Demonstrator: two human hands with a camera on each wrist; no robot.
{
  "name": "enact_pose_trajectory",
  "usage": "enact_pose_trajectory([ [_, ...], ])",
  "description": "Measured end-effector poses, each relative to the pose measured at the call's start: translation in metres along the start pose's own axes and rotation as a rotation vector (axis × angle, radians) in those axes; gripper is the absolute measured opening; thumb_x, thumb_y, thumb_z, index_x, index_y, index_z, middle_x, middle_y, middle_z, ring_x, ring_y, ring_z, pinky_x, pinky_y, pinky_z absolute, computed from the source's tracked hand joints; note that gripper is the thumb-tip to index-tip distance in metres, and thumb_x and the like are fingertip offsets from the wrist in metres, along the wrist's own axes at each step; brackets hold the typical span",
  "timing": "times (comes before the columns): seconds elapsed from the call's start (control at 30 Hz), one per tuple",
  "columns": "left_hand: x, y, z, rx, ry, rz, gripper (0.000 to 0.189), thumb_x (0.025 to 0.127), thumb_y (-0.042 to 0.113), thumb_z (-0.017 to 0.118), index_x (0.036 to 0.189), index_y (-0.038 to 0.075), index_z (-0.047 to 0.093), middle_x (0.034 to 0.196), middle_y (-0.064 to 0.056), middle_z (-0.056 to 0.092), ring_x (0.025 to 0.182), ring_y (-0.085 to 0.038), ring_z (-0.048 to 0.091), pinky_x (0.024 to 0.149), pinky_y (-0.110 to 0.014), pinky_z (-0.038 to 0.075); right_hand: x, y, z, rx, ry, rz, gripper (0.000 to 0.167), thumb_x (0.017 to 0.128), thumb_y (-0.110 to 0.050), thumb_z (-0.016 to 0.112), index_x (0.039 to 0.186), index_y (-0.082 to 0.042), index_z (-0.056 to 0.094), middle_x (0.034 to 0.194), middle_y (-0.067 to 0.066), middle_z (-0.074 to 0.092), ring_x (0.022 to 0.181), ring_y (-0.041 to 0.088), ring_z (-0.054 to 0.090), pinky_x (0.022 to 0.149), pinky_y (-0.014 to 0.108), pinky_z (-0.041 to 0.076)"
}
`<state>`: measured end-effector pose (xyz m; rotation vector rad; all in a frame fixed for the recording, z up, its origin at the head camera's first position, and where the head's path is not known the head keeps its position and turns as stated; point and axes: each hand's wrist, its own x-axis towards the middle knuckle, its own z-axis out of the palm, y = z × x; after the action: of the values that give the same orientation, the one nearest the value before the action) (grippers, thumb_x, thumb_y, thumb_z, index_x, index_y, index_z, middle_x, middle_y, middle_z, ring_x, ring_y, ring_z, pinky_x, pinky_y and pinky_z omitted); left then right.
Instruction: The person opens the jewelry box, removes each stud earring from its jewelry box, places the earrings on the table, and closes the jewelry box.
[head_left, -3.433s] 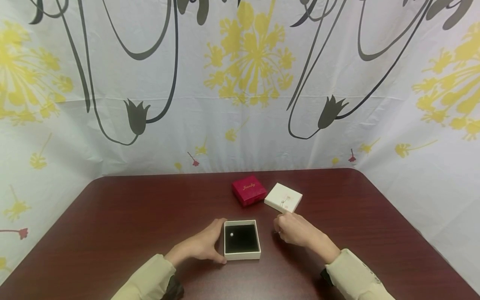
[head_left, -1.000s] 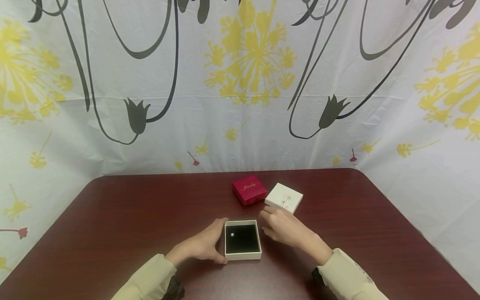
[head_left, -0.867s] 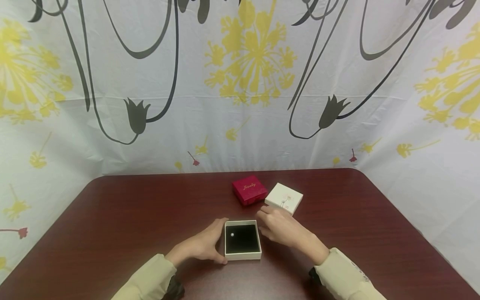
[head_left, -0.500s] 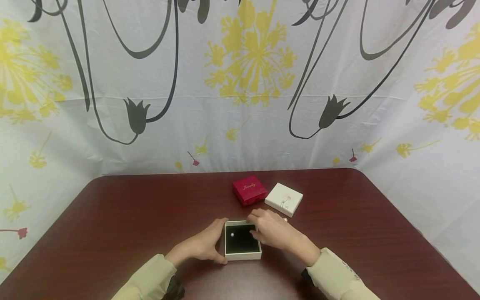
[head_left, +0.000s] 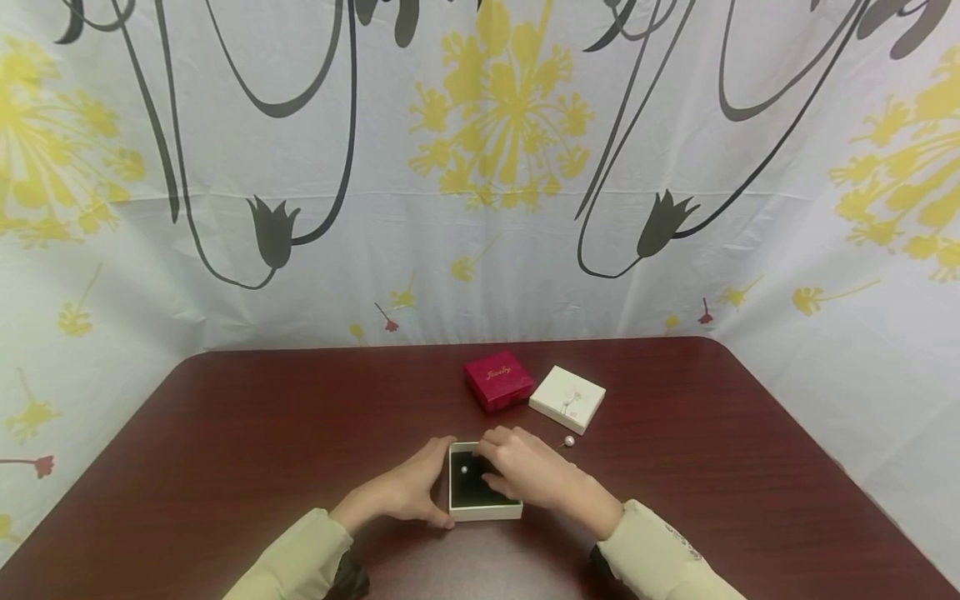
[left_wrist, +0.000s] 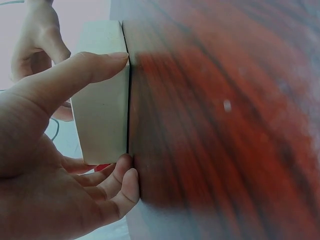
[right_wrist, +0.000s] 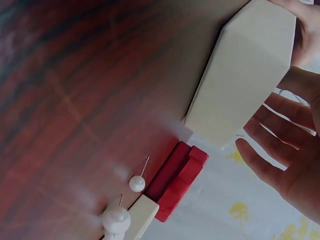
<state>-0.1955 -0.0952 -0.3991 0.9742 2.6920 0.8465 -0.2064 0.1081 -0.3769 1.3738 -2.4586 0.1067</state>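
Note:
A small white box [head_left: 486, 514] with a black pad sits on the table in the head view, one pearl [head_left: 464, 470] at the pad's left. My left hand [head_left: 401, 485] grips the box from the left, its thumb [left_wrist: 100, 67] on the near wall and fingertips [left_wrist: 131, 185] at the far corner. Over the box's right half hovers my right hand [head_left: 536, 469], thumb apart from its loosely bent fingers, with nothing visible between them. A pearl earring [head_left: 569, 441] lies to its right. More pearls [right_wrist: 116, 220] show in the right wrist view.
A red box [head_left: 499, 380] marked "Jewelry" stands behind, beside a white lid [head_left: 567, 399] with a flower drawing. The dark wooden table [head_left: 315, 417] reaches back to a patterned curtain [head_left: 450, 275].
My right hand has moved left, from near the white lid to above the box, uncovering the pearl earring on the table. My left hand and the box stay put.

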Motion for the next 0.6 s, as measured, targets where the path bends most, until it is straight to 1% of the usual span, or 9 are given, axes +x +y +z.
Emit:
enact_pose_trajectory([
  [0.4, 0.000, 0.001, 0.000, -0.004, -0.006, 0.001, 0.094, 0.057, 0.018, 0.080, 0.128, -0.008, 0.025, 0.120, -0.018, 0.038, 0.113, -0.026, 0.040, 0.095, -0.042, 0.035, 0.006, -0.009, 0.004, -0.016, -0.068, -0.013, 0.023, 0.073, -0.018, 0.068, 0.095, -0.009, 0.065, 0.084, 0.000, 0.059, 0.077, 0.010, 0.055, 0.067, 0.022, 0.047],
  [0.6, 0.000, 0.002, -0.001, 0.002, 0.002, 0.015, 0.094, 0.056, 0.018, 0.081, 0.128, -0.009, 0.026, 0.121, -0.019, 0.039, 0.114, -0.028, 0.040, 0.096, -0.043, 0.034, 0.009, -0.011, 0.006, -0.025, -0.066, -0.024, 0.023, 0.073, -0.015, 0.068, 0.094, -0.009, 0.065, 0.084, -0.001, 0.060, 0.077, 0.009, 0.055, 0.066, 0.022, 0.047],
])
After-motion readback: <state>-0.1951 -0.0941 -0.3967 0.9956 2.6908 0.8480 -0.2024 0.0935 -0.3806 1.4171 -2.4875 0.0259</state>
